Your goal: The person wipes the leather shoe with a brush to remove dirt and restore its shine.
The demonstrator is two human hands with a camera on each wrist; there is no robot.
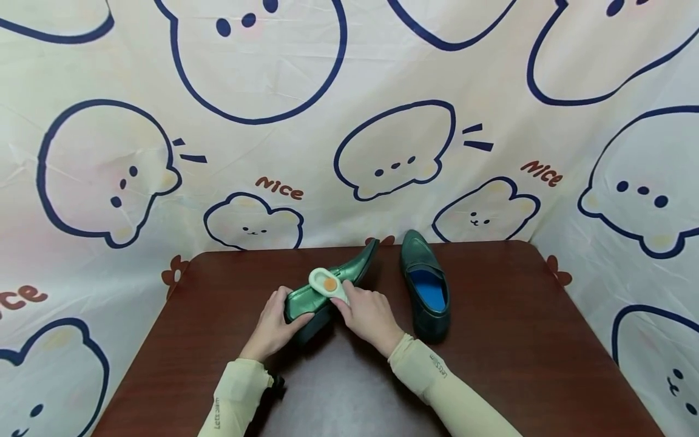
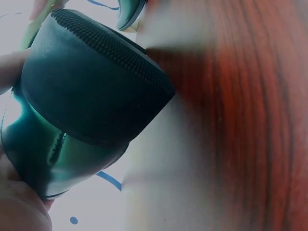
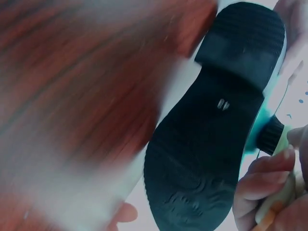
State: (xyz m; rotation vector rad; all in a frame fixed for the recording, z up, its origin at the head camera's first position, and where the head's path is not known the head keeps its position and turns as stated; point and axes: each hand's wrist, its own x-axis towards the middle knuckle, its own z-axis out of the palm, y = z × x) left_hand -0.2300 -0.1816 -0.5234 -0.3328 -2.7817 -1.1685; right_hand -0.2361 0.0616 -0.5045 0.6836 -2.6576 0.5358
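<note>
A green shiny loafer (image 1: pixel 357 264) is tipped on its side above the table, its toe toward the back right. My left hand (image 1: pixel 275 328) grips it round the heel end, the thumb lying nearer me. In the left wrist view the dark heel (image 2: pixel 91 82) fills much of the picture. Between its thumb and fingers my right hand (image 1: pixel 374 318) pinches a small pale brush (image 1: pixel 321 279) with an orange spot. The brush's dark bristles (image 3: pixel 271 135) are against the shoe's side in the right wrist view, where the black sole (image 3: pixel 197 154) faces that camera.
A second green loafer (image 1: pixel 419 250) with a blue insole stands upright to the right, toe toward the back. The brown wooden table (image 1: pixel 508 340) ends at a cream curtain (image 1: pixel 306 152) printed with cartoon faces.
</note>
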